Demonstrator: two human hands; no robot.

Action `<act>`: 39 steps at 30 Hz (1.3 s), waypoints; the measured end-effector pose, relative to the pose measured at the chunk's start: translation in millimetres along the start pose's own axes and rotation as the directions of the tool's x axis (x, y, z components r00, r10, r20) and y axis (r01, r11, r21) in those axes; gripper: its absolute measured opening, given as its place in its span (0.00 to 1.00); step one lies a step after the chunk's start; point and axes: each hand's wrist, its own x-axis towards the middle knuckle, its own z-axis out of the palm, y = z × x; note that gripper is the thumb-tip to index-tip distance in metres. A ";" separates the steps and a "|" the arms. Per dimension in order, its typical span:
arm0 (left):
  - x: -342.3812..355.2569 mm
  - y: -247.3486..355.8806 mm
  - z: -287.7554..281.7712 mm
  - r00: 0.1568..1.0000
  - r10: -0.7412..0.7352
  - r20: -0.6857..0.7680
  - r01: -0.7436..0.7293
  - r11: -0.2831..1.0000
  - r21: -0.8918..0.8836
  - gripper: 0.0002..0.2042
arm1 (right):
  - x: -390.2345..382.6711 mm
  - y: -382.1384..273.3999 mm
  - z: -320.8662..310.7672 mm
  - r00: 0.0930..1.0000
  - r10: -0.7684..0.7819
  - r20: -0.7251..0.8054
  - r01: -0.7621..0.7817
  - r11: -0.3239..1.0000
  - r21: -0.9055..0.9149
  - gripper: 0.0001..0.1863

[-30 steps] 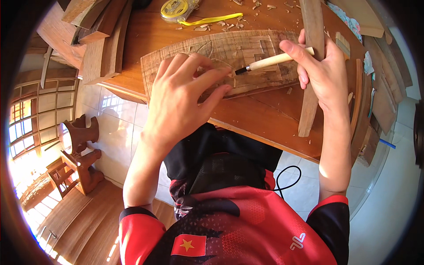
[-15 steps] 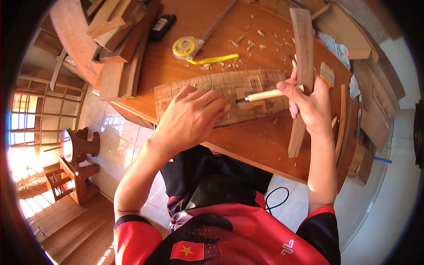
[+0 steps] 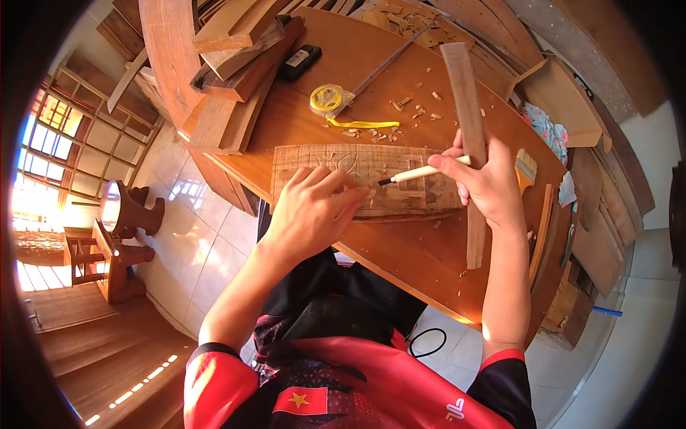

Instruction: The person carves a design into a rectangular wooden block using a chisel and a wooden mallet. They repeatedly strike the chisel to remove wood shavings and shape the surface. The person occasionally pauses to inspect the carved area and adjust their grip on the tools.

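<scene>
My left hand point(image 3: 314, 207) rests on a carved wooden board point(image 3: 303, 157) with fingers curled and pinched near a small pale chip; I cannot make out what, if anything, they hold. Leaf-like outlines are cut into the board. My right hand point(image 3: 486, 186) grips a long flat wooden stick point(image 3: 457, 75) and a carving chisel point(image 3: 418, 171) with a pale handle, lying crosswise over the stick. The chisel's dark tip points toward my left fingertips, just above the board.
The wooden table point(image 3: 393, 261) holds a yellow tape measure point(image 3: 329, 98), wood shavings point(image 3: 418, 111), a black object point(image 3: 300, 62), a brush point(image 3: 526, 166) and stacked planks point(image 3: 236, 107) at back left. More boards lean at the right; carved wooden furniture point(image 3: 125, 214) stands left.
The view has shifted, taking in more of the table's back. My left fingers have curled closer together since a second ago. My right hand still holds the stick and chisel.
</scene>
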 end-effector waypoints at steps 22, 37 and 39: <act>9.0 23.7 23.9 0.991 -0.132 0.007 0.131 0.987 0.091 0.07 | 15.0 8.0 -7.4 0.993 -0.079 0.083 0.096 0.967 -0.238 0.26; 5.5 2.2 17.2 0.988 -0.155 -0.013 0.151 0.978 -0.147 0.09 | 39.2 35.3 -53.0 0.996 0.091 -0.022 -0.093 0.987 -0.133 0.20; 4.1 -0.7 10.8 0.983 -0.174 -0.053 0.168 0.981 -0.102 0.10 | 41.0 44.4 -57.6 0.995 0.103 -0.013 -0.104 0.990 -0.100 0.20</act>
